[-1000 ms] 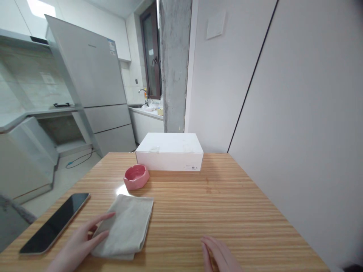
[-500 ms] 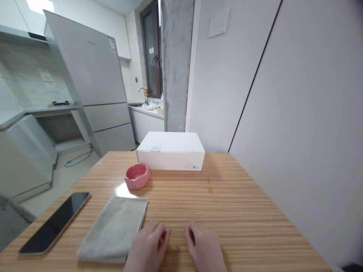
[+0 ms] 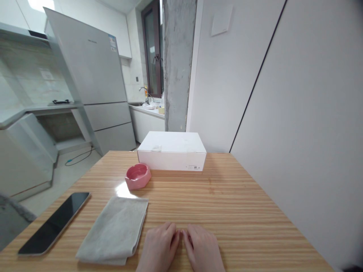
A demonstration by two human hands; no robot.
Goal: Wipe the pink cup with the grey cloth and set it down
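My left hand (image 3: 160,247) and my right hand (image 3: 202,247) lie palm down side by side on the wooden table (image 3: 241,204) near its front edge. Their fingers are stretched flat and almost touch each other. Neither hand holds anything. A folded grey cloth (image 3: 115,230) lies just left of my left hand, apart from it. Beyond the cloth stands a pink ashtray (image 3: 138,176), and behind that a closed white box (image 3: 172,151).
A dark phone (image 3: 55,223) lies face up near the table's left edge. A white wall runs along the table's right side. A kitchen with a grey fridge (image 3: 90,83) and a counter with a sink (image 3: 147,107) lies behind the table.
My left hand has let go of the cloth and moved right. Both hands have come together on the table in front of me. The cloth lies a little lower and to the left.
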